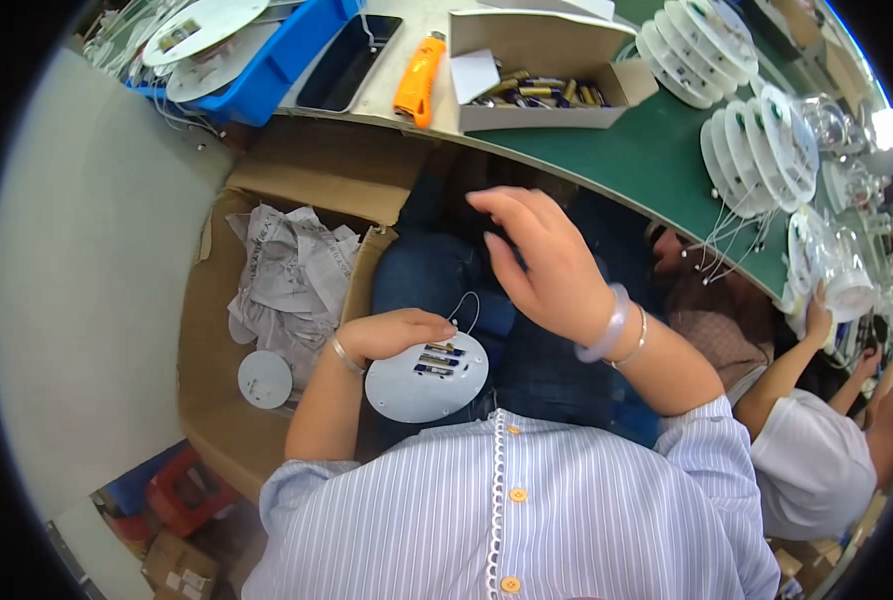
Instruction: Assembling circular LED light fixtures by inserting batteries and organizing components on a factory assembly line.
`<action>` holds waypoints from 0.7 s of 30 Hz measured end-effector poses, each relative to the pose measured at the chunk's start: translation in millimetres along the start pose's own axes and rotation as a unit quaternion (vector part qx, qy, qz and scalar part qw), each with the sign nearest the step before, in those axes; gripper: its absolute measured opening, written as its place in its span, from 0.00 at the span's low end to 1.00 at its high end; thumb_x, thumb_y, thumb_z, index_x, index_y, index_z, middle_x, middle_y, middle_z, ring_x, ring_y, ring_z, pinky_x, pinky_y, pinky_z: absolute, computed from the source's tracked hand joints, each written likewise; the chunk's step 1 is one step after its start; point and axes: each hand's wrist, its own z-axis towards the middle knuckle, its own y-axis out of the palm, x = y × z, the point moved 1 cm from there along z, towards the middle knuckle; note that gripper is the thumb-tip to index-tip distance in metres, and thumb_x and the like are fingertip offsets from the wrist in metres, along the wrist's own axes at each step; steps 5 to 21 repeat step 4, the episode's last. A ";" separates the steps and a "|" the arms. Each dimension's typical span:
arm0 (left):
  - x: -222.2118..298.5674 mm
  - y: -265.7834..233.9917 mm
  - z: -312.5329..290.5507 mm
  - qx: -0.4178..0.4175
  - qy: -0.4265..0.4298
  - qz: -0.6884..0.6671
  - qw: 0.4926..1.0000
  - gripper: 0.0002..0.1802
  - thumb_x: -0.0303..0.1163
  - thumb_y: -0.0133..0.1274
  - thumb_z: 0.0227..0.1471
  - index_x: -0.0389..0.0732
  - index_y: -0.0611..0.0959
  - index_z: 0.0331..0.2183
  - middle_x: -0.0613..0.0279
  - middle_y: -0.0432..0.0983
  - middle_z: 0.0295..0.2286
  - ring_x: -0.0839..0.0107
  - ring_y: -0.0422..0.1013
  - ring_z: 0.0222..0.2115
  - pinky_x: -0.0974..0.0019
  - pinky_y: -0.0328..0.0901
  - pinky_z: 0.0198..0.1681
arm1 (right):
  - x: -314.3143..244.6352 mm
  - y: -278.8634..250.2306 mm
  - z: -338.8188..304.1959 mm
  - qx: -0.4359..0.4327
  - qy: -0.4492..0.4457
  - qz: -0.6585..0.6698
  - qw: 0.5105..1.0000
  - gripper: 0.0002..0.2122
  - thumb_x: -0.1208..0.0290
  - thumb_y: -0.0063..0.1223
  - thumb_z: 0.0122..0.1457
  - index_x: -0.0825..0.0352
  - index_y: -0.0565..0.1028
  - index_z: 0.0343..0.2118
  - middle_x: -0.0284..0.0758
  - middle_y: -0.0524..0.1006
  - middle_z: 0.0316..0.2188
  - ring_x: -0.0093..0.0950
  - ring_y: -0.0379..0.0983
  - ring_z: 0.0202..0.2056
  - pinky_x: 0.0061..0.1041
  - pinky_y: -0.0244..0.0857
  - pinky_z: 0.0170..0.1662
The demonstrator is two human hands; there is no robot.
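A white round disc (406, 392) rests over my lap, tilted toward me, with several batteries (440, 360) lying side by side in its slots. My left hand (396, 335) holds it at its left upper edge, the thumb reaching over the rim. A thin white cord loop (474, 312) sticks up from the disc's far edge. To the right and above, my right hand (546, 262) hangs in the air, thumb and bent fingers apart, with nothing visible in it. It is apart from the disc.
A cardboard box (211, 330) at my left holds crumpled paper and another white disc (265, 380). On the green table (586, 160) stand a carton of batteries (546, 118), an orange cutter (421, 80) and stacked discs (761, 150). A blue crate (276, 60) is far left; a co-worker (816, 465) sits right.
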 end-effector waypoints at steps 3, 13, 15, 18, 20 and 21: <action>-4.5 -11.9 10.9 0.023 0.114 -0.052 0.992 0.20 0.37 0.41 0.49 0.36 0.68 0.42 0.61 0.68 0.36 0.77 0.63 0.36 0.78 0.56 0.40 | 0.6 12.6 63.0 -0.061 -0.119 -0.234 0.963 0.14 0.80 0.44 0.44 0.68 0.65 0.37 0.40 0.67 0.35 0.33 0.63 0.37 0.27 0.56 0.42; -7.9 -18.7 12.7 0.022 0.131 -0.053 0.990 0.22 0.37 0.40 0.50 0.37 0.65 0.45 0.61 0.67 0.37 0.78 0.62 0.37 0.79 0.55 0.41 | 2.2 21.5 85.5 -0.119 -0.087 -0.310 0.939 0.16 0.77 0.46 0.44 0.65 0.65 0.39 0.41 0.66 0.37 0.33 0.63 0.38 0.27 0.55 0.44; -7.9 -18.7 12.7 0.022 0.131 -0.053 0.990 0.22 0.37 0.40 0.50 0.37 0.65 0.45 0.61 0.67 0.37 0.78 0.62 0.37 0.79 0.55 0.41 | 2.2 21.5 85.5 -0.119 -0.087 -0.310 0.939 0.16 0.77 0.46 0.44 0.65 0.65 0.39 0.41 0.66 0.37 0.33 0.63 0.38 0.27 0.55 0.44; -7.9 -18.7 12.7 0.022 0.131 -0.053 0.990 0.22 0.37 0.40 0.50 0.37 0.65 0.45 0.61 0.67 0.37 0.78 0.62 0.37 0.79 0.55 0.41 | 2.2 21.5 85.5 -0.119 -0.087 -0.310 0.939 0.16 0.77 0.46 0.44 0.65 0.65 0.39 0.41 0.66 0.37 0.33 0.63 0.38 0.27 0.55 0.44; -7.9 -18.7 12.7 0.022 0.131 -0.053 0.990 0.22 0.37 0.40 0.50 0.37 0.65 0.45 0.61 0.67 0.37 0.78 0.62 0.37 0.79 0.55 0.41 | 2.2 21.5 85.5 -0.119 -0.087 -0.310 0.939 0.16 0.77 0.46 0.44 0.65 0.65 0.39 0.41 0.66 0.37 0.33 0.63 0.38 0.27 0.55 0.44; -7.9 -18.7 12.7 0.022 0.131 -0.053 0.990 0.22 0.37 0.40 0.50 0.37 0.65 0.45 0.61 0.67 0.37 0.78 0.62 0.37 0.79 0.55 0.41 | 2.2 21.5 85.5 -0.119 -0.087 -0.310 0.939 0.16 0.77 0.46 0.44 0.65 0.65 0.39 0.41 0.66 0.37 0.33 0.63 0.38 0.27 0.55 0.44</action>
